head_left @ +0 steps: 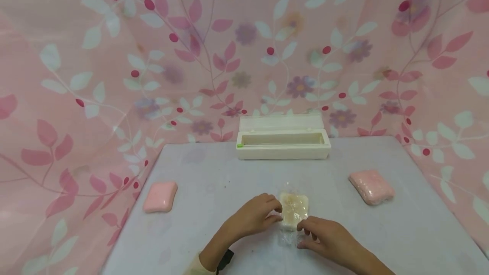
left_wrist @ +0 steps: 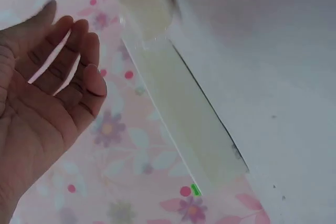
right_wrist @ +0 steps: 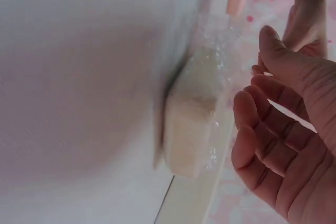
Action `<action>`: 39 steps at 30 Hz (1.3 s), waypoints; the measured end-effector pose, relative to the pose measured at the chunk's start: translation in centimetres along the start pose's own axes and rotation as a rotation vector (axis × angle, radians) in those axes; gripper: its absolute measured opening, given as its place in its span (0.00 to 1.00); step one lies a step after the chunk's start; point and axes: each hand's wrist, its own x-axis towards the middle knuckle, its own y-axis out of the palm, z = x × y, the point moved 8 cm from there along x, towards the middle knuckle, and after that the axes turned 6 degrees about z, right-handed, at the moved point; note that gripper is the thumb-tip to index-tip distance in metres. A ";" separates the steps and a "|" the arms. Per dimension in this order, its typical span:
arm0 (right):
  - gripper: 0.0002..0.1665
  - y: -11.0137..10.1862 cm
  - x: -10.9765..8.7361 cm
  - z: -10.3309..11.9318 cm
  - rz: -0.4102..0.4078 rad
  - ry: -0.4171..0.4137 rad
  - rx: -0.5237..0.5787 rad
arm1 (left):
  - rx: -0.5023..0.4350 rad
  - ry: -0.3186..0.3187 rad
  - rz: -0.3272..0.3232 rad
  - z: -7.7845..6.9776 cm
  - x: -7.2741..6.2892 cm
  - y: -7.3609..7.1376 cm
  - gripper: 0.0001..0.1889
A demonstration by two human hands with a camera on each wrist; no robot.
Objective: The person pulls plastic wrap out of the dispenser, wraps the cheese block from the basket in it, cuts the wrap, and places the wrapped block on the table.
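A cream-coloured, soap-like bar (head_left: 295, 208) lies on the white table, covered with crinkled clear plastic film (head_left: 287, 238) that spreads past its near and far ends. My left hand (head_left: 259, 214) is at the bar's left side, fingers loosely bent, fingertips right by its edge. On the near right corner, my right hand (head_left: 324, 237) hovers with thumb and fingers apart beside the film. The right wrist view shows a gap between the relaxed right fingers (right_wrist: 247, 108) and the wrapped bar (right_wrist: 189, 135). Nothing sits in the left palm (left_wrist: 47, 114) in the left wrist view.
At the table's back stands a long white box (head_left: 282, 152) with its lid raised and a green mark at its left end. One pink bar (head_left: 160, 197) lies at the left, another pink bar (head_left: 372, 186) in shiny film at the right. Floral cloth (head_left: 244, 54) hangs around the table.
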 end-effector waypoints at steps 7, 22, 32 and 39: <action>0.31 1.5 -0.4 1.2 -0.007 -0.239 -0.225 | 0.116 0.174 0.059 -3.0 -2.0 2.6 0.19; 0.12 4.0 0.1 1.0 -0.031 -0.304 -0.456 | 0.589 0.136 0.099 -4.9 -1.0 6.8 0.05; 0.14 3.7 -0.2 0.4 0.006 -0.183 -0.323 | 0.473 0.090 0.028 -4.6 -1.4 5.7 0.10; 0.14 3.0 -0.1 0.0 -0.051 -0.101 -0.282 | 0.306 0.040 0.010 -4.0 -1.3 4.9 0.15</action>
